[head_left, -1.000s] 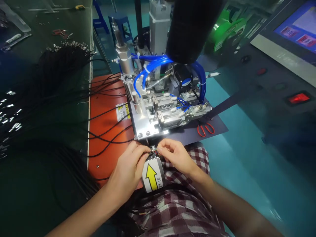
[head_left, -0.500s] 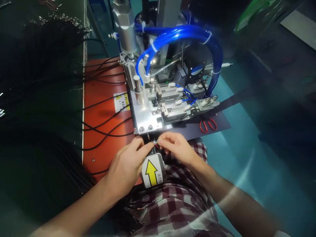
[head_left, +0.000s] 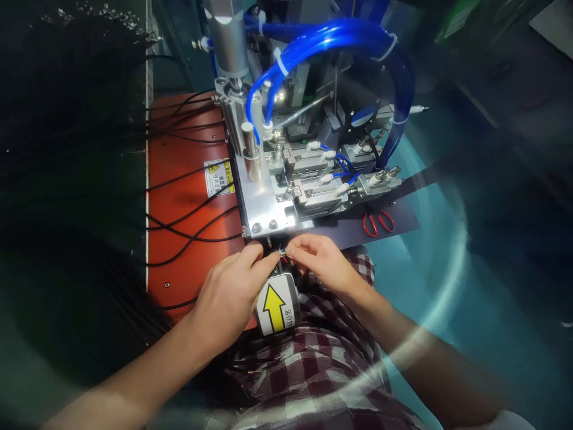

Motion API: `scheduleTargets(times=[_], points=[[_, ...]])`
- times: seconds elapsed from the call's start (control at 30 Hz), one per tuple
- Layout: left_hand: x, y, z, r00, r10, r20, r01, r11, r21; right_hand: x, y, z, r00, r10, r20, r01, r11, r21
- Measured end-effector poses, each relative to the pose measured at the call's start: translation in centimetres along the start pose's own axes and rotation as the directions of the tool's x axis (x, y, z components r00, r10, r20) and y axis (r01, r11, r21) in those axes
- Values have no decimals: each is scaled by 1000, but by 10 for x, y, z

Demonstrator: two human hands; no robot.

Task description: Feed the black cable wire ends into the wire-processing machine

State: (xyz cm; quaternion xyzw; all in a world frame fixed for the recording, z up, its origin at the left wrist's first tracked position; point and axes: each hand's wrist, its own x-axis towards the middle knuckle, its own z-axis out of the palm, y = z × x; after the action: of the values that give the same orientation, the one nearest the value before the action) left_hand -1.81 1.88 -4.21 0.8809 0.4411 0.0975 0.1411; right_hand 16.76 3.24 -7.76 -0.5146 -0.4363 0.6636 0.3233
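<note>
A: Quick, what's hard to see?
B: Wires (head_left: pixel 282 253) first. Tiny coloured strands, mostly covered by fingertips; can't count them or make out the ends. They're between the two hands, just off six o'clock of the metal plate (head_left: pixel 264 210).
A: Cut off?
B: The metal cylinder (head_left: pixel 228 51), eleven o'clock from the wires, loses its top at the frame edge. Black cable bundle (head_left: pixel 85 77) at ten is sunk in dark. Green thing at one: blurred, cropped, can't identify.
A: Scissors (head_left: pixel 375 225)?
B: Red handles at three o'clock, on the dark base plate (head_left: pixel 403 230). Blades, can't make out.
A: Left hand (head_left: pixel 228 289)?
B: Comes in from eight. Narrow, thumb tip and index nearly together, pinched at the wires. Back of the hand hides the other fingers.
A: Right hand (head_left: pixel 323 264)?
B: In from four. Thumb and index closed in a pinch on the wires' other side, remaining fingers curled under, partly hidden.
A: Around them?
B: Yellow arrow label (head_left: pixel 274 304) at six, edge overlapped by the left hand. Black cables (head_left: pixel 194 243) at nine across the orange panel (head_left: pixel 179 280). Blue tubes (head_left: pixel 333 39) arch at twelve to one.
</note>
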Motion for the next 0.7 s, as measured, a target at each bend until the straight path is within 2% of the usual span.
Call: scheduleTargets(times=[0.27,0.47,0.57,0.7], points=[[1,0,3,999,33,18,-35,990,134,-2,5,5,995,-69,-76,60,992,-107],[0,-2,3,999,33,2,-33,999,43,-4,6,4,992,-63,-107,46,987,-153],[0,-3,3,999,46,-14,-45,999,25,-6,6,5,973,-157,-170,115,965,-234],[1,-3,3,998,56,-30,-55,998,32,-7,6,11,948,-267,-176,198,923,-329]])
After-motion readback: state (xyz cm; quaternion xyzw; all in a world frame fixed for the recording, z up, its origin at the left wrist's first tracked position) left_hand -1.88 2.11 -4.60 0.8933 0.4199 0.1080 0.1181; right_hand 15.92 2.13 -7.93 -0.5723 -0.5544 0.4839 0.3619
